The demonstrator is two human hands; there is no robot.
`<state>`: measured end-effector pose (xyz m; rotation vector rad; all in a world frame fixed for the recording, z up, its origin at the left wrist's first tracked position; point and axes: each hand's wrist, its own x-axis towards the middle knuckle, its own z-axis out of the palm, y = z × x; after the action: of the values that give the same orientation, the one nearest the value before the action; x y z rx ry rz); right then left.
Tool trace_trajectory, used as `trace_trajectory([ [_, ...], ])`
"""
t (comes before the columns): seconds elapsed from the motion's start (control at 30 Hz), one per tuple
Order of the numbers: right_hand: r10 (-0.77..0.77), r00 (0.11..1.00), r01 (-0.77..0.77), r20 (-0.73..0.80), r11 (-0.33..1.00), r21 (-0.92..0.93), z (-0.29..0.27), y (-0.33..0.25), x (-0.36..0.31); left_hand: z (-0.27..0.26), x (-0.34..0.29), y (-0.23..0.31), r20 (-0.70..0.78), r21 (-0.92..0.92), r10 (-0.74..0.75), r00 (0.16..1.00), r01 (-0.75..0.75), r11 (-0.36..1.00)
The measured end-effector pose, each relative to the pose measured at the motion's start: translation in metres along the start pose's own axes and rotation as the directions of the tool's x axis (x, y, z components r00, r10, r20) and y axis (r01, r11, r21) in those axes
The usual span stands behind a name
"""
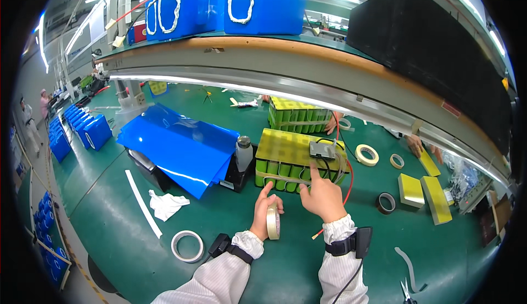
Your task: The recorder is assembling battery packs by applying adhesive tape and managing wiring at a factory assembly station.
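A battery pack of green cylindrical cells (274, 172) with a yellow-green top sheet lies in front of me. On its top, toward the right, sits a small grey circuit module (322, 150) with black wires. My right hand (325, 198) reaches up to the module with index finger stretched out, its tip at the module's near edge; the thumb is apart. My left hand (261, 216) holds a roll of clear tape (273, 221) near the pack's front side, fingers round its rim. A red wire (351, 180) hangs down the pack's right end, its stripped tip on the table near my right wrist.
Blue plastic sheets (181, 144) and a bottle (244, 154) stand left. A tape roll (187, 247) and white cloth (167, 205) lie nearer. Scissors (407, 292) and yellow blocks (436, 199) are right. Another person's hands (332, 123) touch a second pack (296, 116) beneath the overhead shelf (247, 57).
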<state>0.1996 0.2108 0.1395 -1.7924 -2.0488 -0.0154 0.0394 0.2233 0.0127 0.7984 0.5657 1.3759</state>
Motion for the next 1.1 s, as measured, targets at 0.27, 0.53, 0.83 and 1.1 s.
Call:
trace_trajectory([
  [0.27,-0.021,0.999,0.022,-0.042,0.999,0.025,0.003,-0.007,0.008,0.000,0.003,0.009,0.005,0.013,0.031,0.999,-0.031,0.999],
  [0.53,-0.059,0.992,0.068,-0.108,0.994,0.089,0.013,0.017,0.003,-0.006,-0.004,-0.004,0.068,0.065,-0.013,0.998,0.009,0.998],
  [0.83,-0.049,0.985,0.061,-0.167,0.996,0.068,0.015,0.019,0.007,-0.004,0.003,-0.006,0.067,0.059,0.011,0.998,-0.015,0.998],
  [1.1,-0.030,1.000,0.030,0.005,0.997,0.074,-0.004,0.008,0.007,0.001,0.002,0.009,0.043,0.046,-0.017,0.999,0.015,0.999],
])
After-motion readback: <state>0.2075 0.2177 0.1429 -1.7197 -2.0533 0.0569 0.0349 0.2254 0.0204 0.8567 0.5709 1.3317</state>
